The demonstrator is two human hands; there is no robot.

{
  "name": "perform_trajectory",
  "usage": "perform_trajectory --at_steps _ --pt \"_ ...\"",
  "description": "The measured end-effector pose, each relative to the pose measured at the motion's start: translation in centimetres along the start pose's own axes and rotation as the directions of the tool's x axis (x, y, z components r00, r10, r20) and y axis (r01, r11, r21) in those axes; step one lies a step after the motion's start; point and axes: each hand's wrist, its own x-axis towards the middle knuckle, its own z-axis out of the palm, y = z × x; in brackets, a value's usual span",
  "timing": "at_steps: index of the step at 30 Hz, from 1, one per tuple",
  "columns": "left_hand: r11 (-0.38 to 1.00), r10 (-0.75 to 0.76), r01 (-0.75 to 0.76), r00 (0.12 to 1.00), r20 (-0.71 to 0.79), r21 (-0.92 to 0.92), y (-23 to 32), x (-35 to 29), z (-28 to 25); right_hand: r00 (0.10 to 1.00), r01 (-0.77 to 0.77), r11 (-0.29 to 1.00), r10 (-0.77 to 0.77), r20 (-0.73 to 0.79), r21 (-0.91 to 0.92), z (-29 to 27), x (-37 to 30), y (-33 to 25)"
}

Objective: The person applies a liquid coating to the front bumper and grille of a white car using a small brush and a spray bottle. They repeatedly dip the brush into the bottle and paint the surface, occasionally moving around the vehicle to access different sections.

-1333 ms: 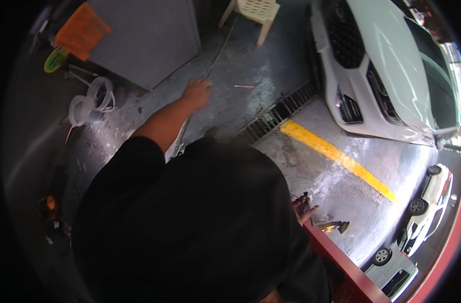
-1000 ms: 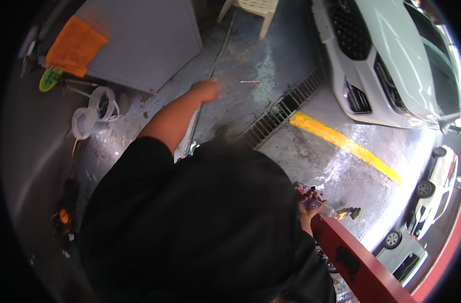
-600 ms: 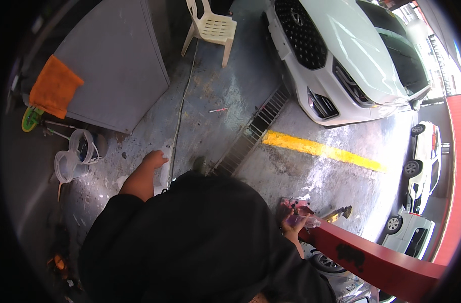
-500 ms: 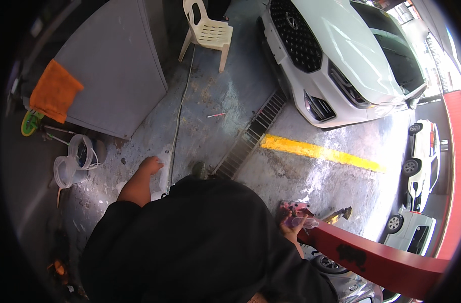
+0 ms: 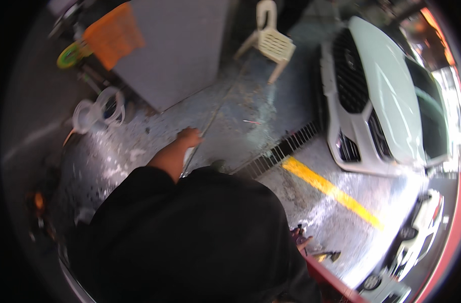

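My left hand (image 5: 189,137) is held out ahead over the grey floor, its fingers curled closed. A bit of something white (image 5: 189,152) shows just under the wrist; blur hides what it is and whether the fingers grip it. On the right, only part of my right hand (image 5: 304,243) shows past my dark shirt (image 5: 210,227), beside the red beam (image 5: 326,278). What its fingers hold is hidden and smeared by motion. The clear bottle seen there earlier cannot be made out now.
A white car (image 5: 392,101) stands at the right behind a floor grate (image 5: 276,154) and a yellow line (image 5: 331,192). A cream plastic chair (image 5: 275,44) is ahead. Left are a grey cabinet (image 5: 180,50), an orange cloth (image 5: 115,35) and clear buckets (image 5: 86,117).
The whole view has swung, so the car, chair and cabinet sit further right. My right hand and the red beam have slipped mostly behind my body. My left hand stays closed.
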Motion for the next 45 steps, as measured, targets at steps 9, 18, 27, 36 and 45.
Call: perform_trajectory --at_steps 9,18,27,36,45 --pt "0.992 -0.055 0.053 0.998 -0.013 -0.118 1.3 -6.6 -0.3 0.988 -0.140 0.960 0.153 0.036 -0.244 6.8 6.3 -4.1" --pt "0.916 -0.368 0.354 0.929 -0.040 -0.191 -7.2 -14.8 9.1 0.915 -0.143 0.936 0.249 0.317 -0.322 10.7 17.1 -8.1" --pt "0.758 -0.622 0.600 0.783 -0.007 -0.256 -3.6 -22.3 12.0 0.917 -0.310 0.908 0.364 0.164 -0.281 14.9 17.7 -9.2" --pt "0.891 -0.441 0.421 0.892 -0.100 -0.173 -3.3 -14.9 8.9 0.960 -0.278 0.951 0.280 -0.002 -0.135 9.4 14.8 -7.4" --pt "0.952 -0.304 0.296 0.943 -0.133 -0.078 -8.9 -3.3 -2.8 0.992 -0.120 0.992 0.121 -0.033 0.035 9.1 7.8 1.5"
